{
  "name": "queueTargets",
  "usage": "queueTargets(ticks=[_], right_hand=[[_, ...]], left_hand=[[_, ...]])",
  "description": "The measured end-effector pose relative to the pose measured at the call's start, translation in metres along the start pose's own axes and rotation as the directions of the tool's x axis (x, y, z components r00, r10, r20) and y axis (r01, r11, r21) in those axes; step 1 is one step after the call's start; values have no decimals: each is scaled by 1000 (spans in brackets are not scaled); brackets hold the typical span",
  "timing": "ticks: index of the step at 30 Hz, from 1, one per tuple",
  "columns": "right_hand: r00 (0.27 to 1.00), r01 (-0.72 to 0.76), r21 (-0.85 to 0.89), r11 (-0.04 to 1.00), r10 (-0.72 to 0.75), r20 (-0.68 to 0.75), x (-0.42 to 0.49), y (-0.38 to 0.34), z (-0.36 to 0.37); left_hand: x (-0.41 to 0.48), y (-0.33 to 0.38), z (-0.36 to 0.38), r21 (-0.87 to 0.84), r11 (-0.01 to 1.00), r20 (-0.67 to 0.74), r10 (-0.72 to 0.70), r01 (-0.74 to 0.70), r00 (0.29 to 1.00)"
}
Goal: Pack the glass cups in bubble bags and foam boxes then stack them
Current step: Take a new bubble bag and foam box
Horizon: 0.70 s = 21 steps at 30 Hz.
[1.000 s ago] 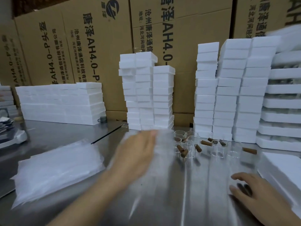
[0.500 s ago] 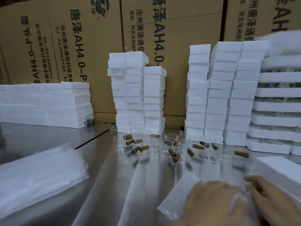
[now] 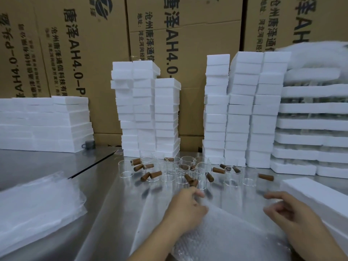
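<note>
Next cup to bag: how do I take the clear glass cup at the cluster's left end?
I'd pinch the clear glass cup by its rim from above-left: it stands upright, mouth open, brown cylinders lying only on its right.

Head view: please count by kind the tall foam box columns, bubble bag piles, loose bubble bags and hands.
Middle foam box columns: 3
Right foam box columns: 3
Bubble bag pile: 1
Loose bubble bag: 1
Left hand: 1
Right hand: 1
Total: 10

A packing warehouse: stacked cartons [image 3: 90,53], foam boxes [image 3: 243,110], steel table [image 3: 56,164]
</note>
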State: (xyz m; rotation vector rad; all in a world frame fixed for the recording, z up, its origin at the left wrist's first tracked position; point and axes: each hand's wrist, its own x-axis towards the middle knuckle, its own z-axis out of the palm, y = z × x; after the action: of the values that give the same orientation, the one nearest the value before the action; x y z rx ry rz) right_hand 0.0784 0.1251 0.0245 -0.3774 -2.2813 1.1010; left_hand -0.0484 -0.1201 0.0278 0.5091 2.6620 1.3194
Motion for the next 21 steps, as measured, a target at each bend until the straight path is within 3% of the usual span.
queueTargets(ticks=[4,8,12,14,17,19,21], right_hand=[[997,-65,15,998,65,44,-4,-6,2],[989,-21,-61,998,30,146,-3,5,6],[997,73,-29,997,-73,4,2,1,2],[989,134,-49,990,-136,-56,2,0,3],[973,232,-151,961,-231,29,-4,-2,7],[954,270,-364,891,-197,225,-4,0,11],[939,288,-526,800,-128,320,-4,2,15]], left_hand=[[4,-5,0,-41,998,-196,41,-50,980],[0,-15,1,166,985,-182,77,-46,980],[-2,-6,-4,120,982,-324,176,-144,929],[-4,-3,-8,210,965,-379,226,-155,897],[-9,-4,-4,440,878,-346,358,-187,867],[-11,1,1,448,848,-259,426,-283,867],[-12,3,8,438,828,-81,425,-351,902]])
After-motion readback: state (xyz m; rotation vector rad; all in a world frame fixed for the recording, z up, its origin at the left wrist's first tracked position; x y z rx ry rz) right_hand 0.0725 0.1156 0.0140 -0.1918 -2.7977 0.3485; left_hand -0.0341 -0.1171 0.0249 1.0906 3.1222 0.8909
